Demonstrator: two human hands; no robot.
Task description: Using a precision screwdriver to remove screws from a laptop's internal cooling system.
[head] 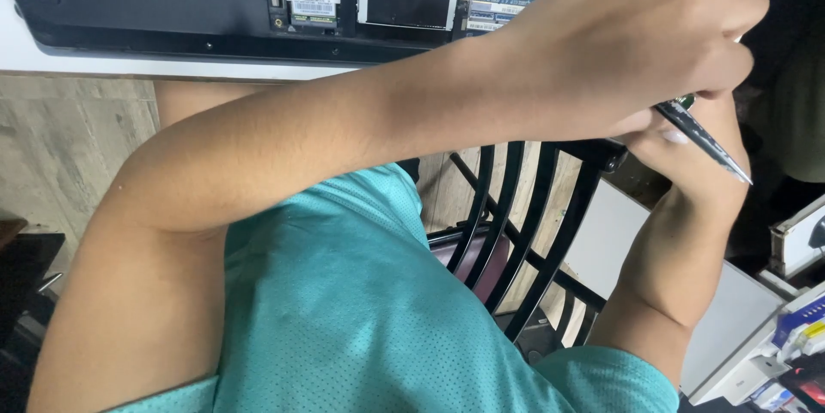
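Between both hands' pinching grips, screwdriver (705, 140); long axis diagonal, tip lower right.

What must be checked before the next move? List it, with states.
1. Grip on the tool: ok. The left hand is closed over its upper end.
2. Right hand hold: cannot tell. It touches the tool, but the fingers are hidden.
3. Tool tip clear: ok. It points into free air, away from the laptop.
4. Laptop opened: ok. The cover is off and the boards are exposed.
5. Laptop support: ok. It lies flat on the table.
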